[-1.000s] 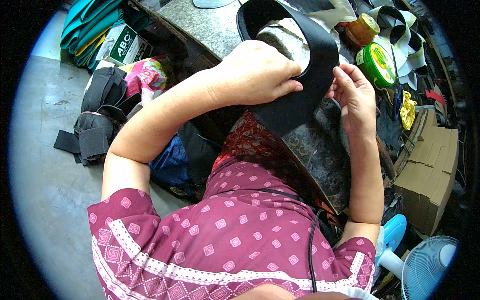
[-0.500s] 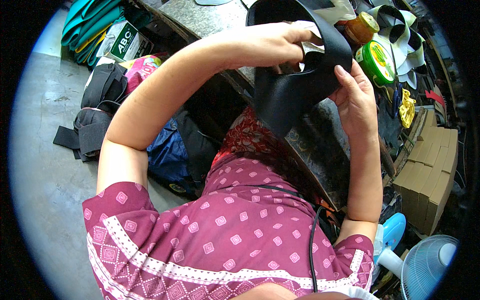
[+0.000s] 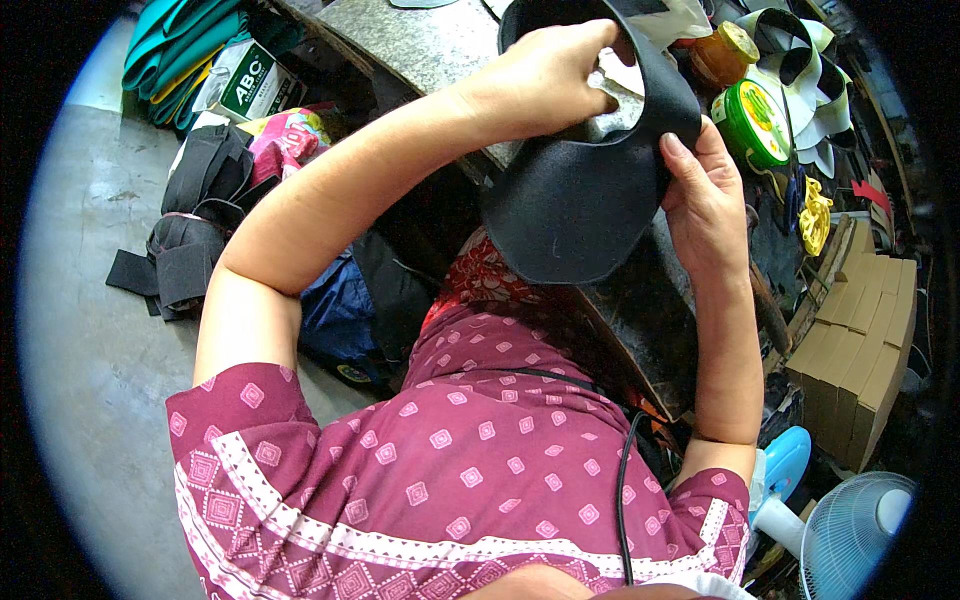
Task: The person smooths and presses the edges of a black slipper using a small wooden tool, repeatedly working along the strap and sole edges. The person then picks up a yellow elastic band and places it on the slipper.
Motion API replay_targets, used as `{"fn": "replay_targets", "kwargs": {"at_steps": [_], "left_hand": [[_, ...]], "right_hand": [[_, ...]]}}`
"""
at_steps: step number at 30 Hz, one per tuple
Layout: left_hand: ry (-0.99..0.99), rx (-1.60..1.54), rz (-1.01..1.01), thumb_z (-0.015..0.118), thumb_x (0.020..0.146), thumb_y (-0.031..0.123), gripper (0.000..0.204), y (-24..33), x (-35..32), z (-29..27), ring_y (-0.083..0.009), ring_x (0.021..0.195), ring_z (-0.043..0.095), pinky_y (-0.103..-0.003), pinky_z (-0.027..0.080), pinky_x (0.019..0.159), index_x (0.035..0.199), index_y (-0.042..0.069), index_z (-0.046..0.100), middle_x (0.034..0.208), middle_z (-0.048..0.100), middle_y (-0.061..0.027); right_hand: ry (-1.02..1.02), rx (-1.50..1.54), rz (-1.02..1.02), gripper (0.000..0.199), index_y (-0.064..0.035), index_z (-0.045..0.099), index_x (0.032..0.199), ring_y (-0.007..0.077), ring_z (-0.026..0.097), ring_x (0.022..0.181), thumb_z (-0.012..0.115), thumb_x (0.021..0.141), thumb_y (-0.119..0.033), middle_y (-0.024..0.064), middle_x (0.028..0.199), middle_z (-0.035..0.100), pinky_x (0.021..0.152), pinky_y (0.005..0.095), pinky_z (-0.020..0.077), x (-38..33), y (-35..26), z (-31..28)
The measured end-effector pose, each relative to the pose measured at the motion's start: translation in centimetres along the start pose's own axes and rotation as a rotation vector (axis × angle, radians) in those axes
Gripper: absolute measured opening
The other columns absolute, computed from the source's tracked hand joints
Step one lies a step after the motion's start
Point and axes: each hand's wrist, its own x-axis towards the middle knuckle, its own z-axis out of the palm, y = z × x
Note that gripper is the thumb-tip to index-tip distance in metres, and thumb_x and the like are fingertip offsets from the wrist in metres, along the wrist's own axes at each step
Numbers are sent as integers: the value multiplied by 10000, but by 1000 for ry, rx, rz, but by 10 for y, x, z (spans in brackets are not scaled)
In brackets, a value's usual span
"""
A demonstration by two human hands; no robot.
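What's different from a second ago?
Your left hand moved up and away from you, thumb and fingers now spread. The black looped piece turned, bringing its broad rounded flap into view. Your right hand still pinches its right edge.

Smooth grey concrete floor (image 3: 95, 300) (brightly lit along its outer side) spreads left of the left hand (image 3: 550, 80); a grey-topped workbench (image 3: 405, 45) extends beneath it.

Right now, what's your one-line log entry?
left hand: at opening of wide black looped band; right hand: pinching its right side; nearby: round green tub
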Motion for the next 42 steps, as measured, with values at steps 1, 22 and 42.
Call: {"fn": "replay_targets", "kwargs": {"at_steps": [1, 22, 42], "left_hand": [[-41, 49, -15, 696, 815, 122, 361, 1, -2, -5, -390, 862, 685, -443, 541, 795, 1159, 30, 634, 892, 691, -205], [-533, -403, -452, 759, 863, 283, 254, 47, -16, -30, -51, 620, 520, -241, 396, 572, 777, 54, 688, 663, 568, 39], [-407, -182, -315, 648, 978, 429, 426, 48, -8, -32, -152, 697, 640, -331, 520, 657, 872, 20, 708, 755, 686, -54]], "right_hand": [[2, 15, -10, 336, -51, 572, 1325, 130, 675, 1032, 628, 1000, -118, 51, 1160, 704, 921, 312, 549, 0, 0, 0], [12, -152, -35, 257, 13, 559, 1246, 121, 633, 1006, 609, 1013, -83, 87, 1136, 672, 912, 275, 515, -6, 1, 10], [-4, -144, 79, 349, -6, 623, 1269, 127, 688, 923, 701, 952, -128, 66, 1094, 722, 849, 265, 545, -2, -7, 0]]}}
